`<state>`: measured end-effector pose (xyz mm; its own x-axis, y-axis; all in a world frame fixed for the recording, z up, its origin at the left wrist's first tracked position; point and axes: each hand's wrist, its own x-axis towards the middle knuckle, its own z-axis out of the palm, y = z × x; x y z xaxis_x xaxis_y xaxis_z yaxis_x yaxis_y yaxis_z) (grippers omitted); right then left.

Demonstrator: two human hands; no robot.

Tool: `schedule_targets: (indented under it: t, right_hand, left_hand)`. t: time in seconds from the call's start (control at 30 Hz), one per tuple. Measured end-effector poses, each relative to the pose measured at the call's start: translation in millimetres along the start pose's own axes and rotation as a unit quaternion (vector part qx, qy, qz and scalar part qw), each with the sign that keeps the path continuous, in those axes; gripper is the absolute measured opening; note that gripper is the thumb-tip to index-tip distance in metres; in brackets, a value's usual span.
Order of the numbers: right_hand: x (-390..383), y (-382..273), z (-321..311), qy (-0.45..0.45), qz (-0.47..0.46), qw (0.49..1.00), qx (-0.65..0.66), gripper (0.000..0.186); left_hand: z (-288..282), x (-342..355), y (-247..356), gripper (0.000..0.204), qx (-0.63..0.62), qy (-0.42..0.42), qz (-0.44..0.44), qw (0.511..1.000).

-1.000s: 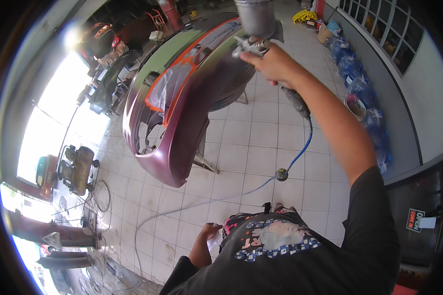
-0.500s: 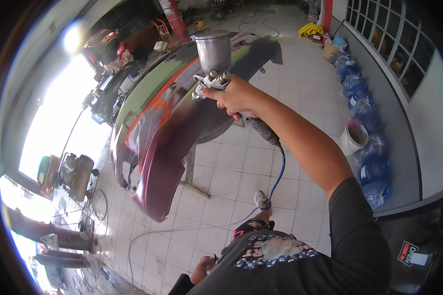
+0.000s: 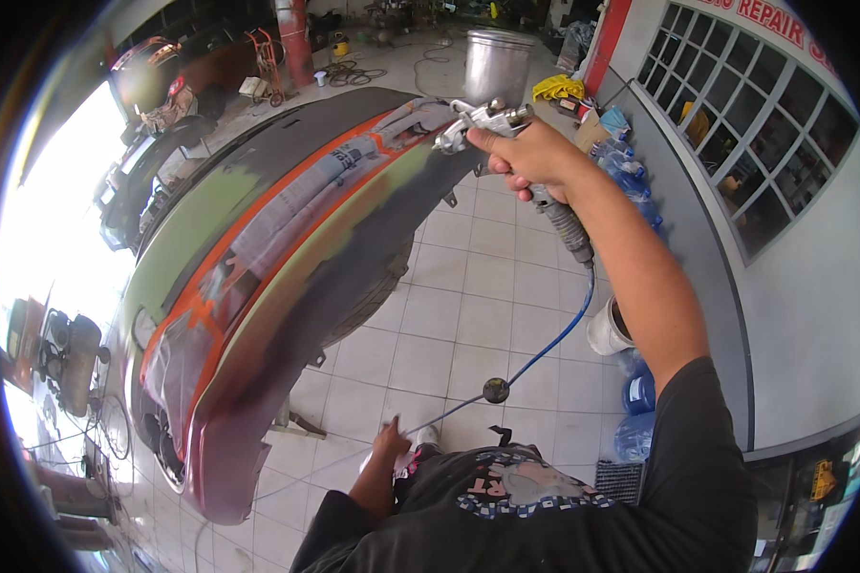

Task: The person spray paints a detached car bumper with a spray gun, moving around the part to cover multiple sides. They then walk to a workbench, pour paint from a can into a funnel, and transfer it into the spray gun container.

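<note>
— Right hand (image 3: 530, 153)?
— Raised at arm's length, fingers wrapped tight round the grip of a silver spray gun (image 3: 478, 119), forefinger laid along the trigger side. Clamped on the gun, no gap showing.
— And the gun itself?
— Held just above the upper end of the car bumper (image 3: 287, 258), nozzle turned left toward the dark panel. Round metal cup (image 3: 497, 65) standing upright on top of the gun.
— Hose?
— Blue air hose (image 3: 554, 339) dropping from the base of the grip, running down past the forearm to a dark round fitting (image 3: 495, 389) near the floor, then trailing on thinner and paler toward the lower left.
— Left hand (image 3: 390, 447)?
— Low, close to the body, just beside the thin run of hose below the fitting. Fingers bunched and pointing down; touching the hose or not, cannot tell, and closed or apart, cannot tell either.
— Bumper?
— Long, lying slantwise across the view on a stand, patched in green, orange, grey masking and dark maroon. Maroon end nearest, lower left.
— Round about?
— White tiled floor (image 3: 468, 315) beneath. White bucket (image 3: 610, 329) and blue water bottles (image 3: 640, 392) along the grey wall at right, barred window (image 3: 745, 124) above. Compressor (image 3: 72, 358) at far left.
</note>
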<state>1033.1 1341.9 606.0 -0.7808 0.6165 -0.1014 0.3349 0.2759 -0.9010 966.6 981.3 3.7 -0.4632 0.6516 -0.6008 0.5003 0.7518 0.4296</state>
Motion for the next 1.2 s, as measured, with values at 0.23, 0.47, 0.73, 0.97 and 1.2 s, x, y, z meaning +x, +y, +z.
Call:
schedule_targets:
  t: [0.23,0.47,0.73,0.97,1.2]
  right_hand:
    - [76,36,-83,0.04,0.0,0.999,-0.01,0.024]
    - [185,106,-195,0.039,-0.001,0.999,0.003,0.023]
    - [304,235,-323,0.045,0.026,0.995,0.082,0.023]
    - [367,356,-325,0.143,0.06,0.982,0.112,0.028]
    - [254,337,-255,0.11,-0.001,0.97,0.216,0.028]
  left_hand:
    - [-33,115,216,0.084,0.031,-0.041,0.278,0.959]
    - [33,180,249,0.048,0.078,-0.294,0.225,0.925]
    - [40,111,206,0.082,-0.035,-0.169,-0.118,0.978]
    - [70,35,215,0.084,-0.08,-0.08,-0.275,0.955]
    - [105,-49,207,0.072,-0.102,-0.13,-0.316,0.934]
